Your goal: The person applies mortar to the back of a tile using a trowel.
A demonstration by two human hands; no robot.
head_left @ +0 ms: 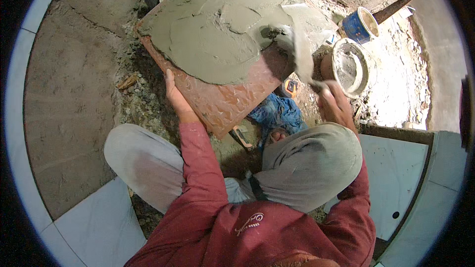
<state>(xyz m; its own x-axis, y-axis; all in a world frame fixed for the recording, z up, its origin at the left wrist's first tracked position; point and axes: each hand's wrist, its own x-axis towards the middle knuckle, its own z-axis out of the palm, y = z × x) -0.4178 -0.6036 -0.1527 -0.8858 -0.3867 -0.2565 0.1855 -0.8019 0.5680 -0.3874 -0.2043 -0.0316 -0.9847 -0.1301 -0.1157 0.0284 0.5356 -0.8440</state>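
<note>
A large square tile [222, 96] lies tilted in front of me, its reddish-brown ribbed back facing up. Thick wet grey mortar [198, 37] covers most of that back; the near corner stays bare. My left hand [178, 100] grips the tile's left edge, thumb on top and the other fingers hidden beneath. In my right hand [336, 103] is the handle of a trowel [302, 44]. Its blade stands edge-up over the right part of the tile, next to the mortar, with a grey lump of mortar [283, 33] beside it.
Right of the tile stand a mortar-crusted bucket [365, 71] and a blue pail [357, 25]. A tape measure [291, 87], blue cloth [279, 113] and orange-and-black hand tool [241, 137] lie near my knees. Rubble [143, 89] borders the left; pale tiles [393, 180] cover the floor at right.
</note>
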